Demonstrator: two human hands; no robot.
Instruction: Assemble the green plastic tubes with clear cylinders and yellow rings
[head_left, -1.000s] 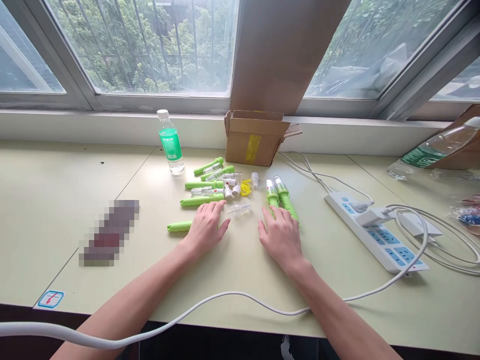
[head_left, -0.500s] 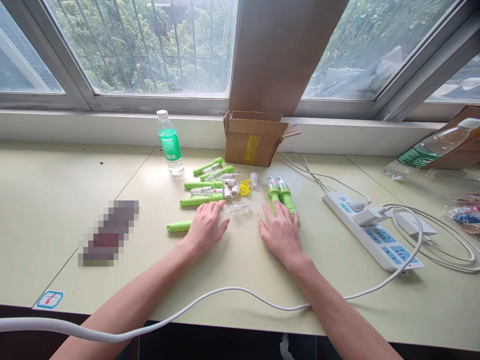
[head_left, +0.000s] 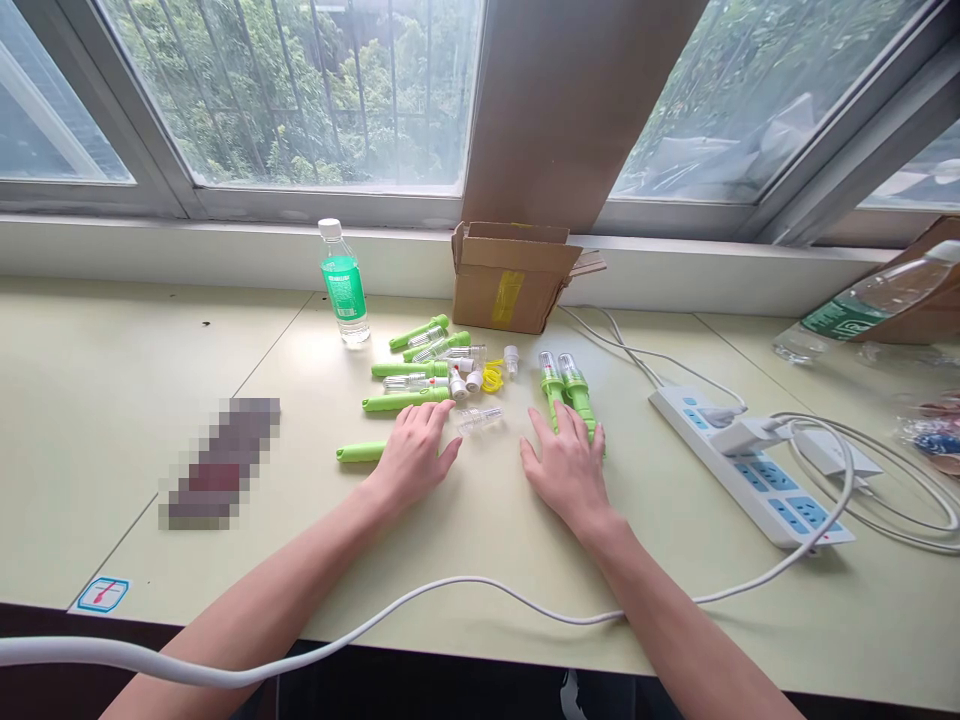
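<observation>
My left hand [head_left: 415, 452] lies flat on the pale table, fingers stretched out, over the end of a green tube [head_left: 360, 452]. Just past its fingertips lie another green tube [head_left: 405, 401] and a clear plastic piece [head_left: 478, 418]. My right hand [head_left: 568, 463] also rests flat with fingers apart, its fingertips on two assembled green tubes with clear tips [head_left: 568, 391]. Several more green tubes, clear caps and a yellow ring [head_left: 491, 378] lie in a cluster beyond both hands. Neither hand grips anything.
A green-labelled water bottle [head_left: 343, 285] stands behind the cluster, beside an open cardboard box [head_left: 513, 274] against the window sill. A white power strip [head_left: 751, 468] with plugs and cables lies at the right. A white cable [head_left: 420, 600] crosses my forearms near the table's front edge.
My right hand has slid a little forward over the two assembled tubes. The left hand has stayed put; the view shifted slightly.
</observation>
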